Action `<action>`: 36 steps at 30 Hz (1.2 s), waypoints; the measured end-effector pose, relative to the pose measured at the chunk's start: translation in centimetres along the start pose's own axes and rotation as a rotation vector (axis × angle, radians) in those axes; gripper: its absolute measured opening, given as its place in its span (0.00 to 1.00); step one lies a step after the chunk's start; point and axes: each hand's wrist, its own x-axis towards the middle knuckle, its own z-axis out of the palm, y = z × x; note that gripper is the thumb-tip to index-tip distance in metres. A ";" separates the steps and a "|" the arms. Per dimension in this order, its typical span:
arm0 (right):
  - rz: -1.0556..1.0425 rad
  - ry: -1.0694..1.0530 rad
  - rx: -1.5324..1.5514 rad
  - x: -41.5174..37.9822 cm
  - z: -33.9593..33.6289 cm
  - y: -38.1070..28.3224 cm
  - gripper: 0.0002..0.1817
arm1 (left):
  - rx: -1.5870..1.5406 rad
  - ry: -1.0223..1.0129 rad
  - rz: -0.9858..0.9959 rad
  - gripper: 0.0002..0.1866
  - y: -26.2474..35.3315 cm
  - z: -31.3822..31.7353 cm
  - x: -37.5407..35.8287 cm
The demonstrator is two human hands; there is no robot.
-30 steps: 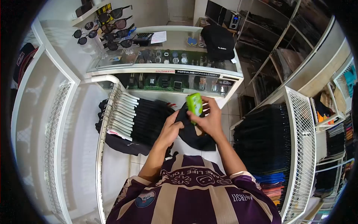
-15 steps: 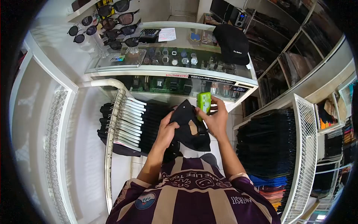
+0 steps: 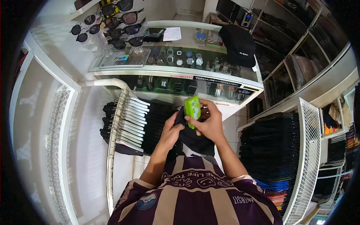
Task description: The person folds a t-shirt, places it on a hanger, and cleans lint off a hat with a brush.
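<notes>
My left hand (image 3: 170, 132) grips the edge of a black fabric cap (image 3: 200, 144), its thumb laid along the cloth. In my right hand (image 3: 210, 120) is a green brush (image 3: 192, 110) with a whitish pattern on its back. The brush stands nearly upright, its bristle side turned left toward the cap and seemingly touching it. Much of the cap's upper part is hidden behind the brush and my fingers. A small tan patch shows on it beside my right thumb.
Ahead stands a glass counter (image 3: 225, 77) with watches (image 3: 180, 60), a calculator (image 3: 154, 33) and another black cap (image 3: 238, 45). Sunglasses (image 3: 131, 29) hang at the upper left. Racks of dark clothes (image 3: 270, 150) flank me, with white hangers (image 3: 131, 123) on the left one.
My right hand has brought the green brush left and slightly down against the cap. The cap's upper part has turned away and is now mostly covered. The view has shifted slightly.
</notes>
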 end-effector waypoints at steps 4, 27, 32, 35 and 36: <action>0.095 0.148 -0.176 1.4 -0.2 3.7 0.37 | -0.081 -0.023 -0.041 0.32 -1.3 -1.0 0.9; 0.357 -0.018 -0.132 0.3 -2.5 3.5 0.35 | -0.069 0.022 0.158 0.17 -1.9 -0.8 0.8; 0.259 0.120 0.114 0.6 -1.7 1.4 0.36 | 0.039 0.068 0.168 0.16 -2.1 -1.0 0.9; 0.348 -0.002 0.001 0.5 -3.0 5.3 0.36 | -0.053 0.022 0.217 0.17 -1.7 -1.2 1.0; 0.397 -0.090 -0.055 0.3 -3.5 6.0 0.36 | -0.054 0.019 0.222 0.17 -1.7 -1.2 0.9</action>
